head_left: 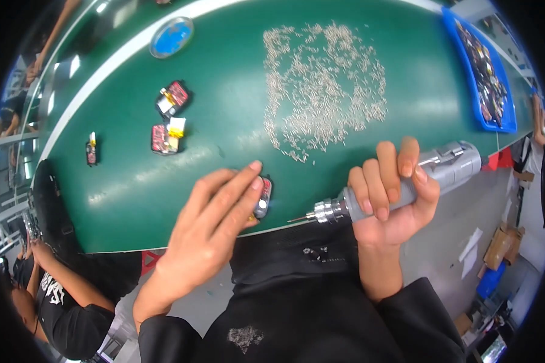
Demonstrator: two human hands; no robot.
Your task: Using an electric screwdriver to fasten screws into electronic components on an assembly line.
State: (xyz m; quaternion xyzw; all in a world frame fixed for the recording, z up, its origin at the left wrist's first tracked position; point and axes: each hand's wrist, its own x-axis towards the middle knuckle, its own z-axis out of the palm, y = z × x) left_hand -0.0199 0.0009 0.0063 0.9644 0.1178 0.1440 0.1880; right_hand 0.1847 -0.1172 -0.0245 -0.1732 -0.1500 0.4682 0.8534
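My right hand point(393, 187) is wrapped round a grey electric screwdriver point(448, 166), whose thin bit points left over the front edge of the green table. Under the fingers of my left hand point(215, 218) lies a small dark electronic unit point(264, 196) with a red-marked face; the hand covers part of it, and a bit of yellow shows below. The bit's tip is a short way right of this unit, apart from it. Farther off, a wide patch of small silvery screws point(321, 91) is spread on the table.
Two similar units with yellow pieces, one a red-and-black unit point(165, 138), lie to the left, and a smaller one point(91, 151) farther left. A round blue dish point(172, 37) stands at the back. A blue tray point(508, 124) full of parts is at right. Another person point(72, 302) sits at lower left.
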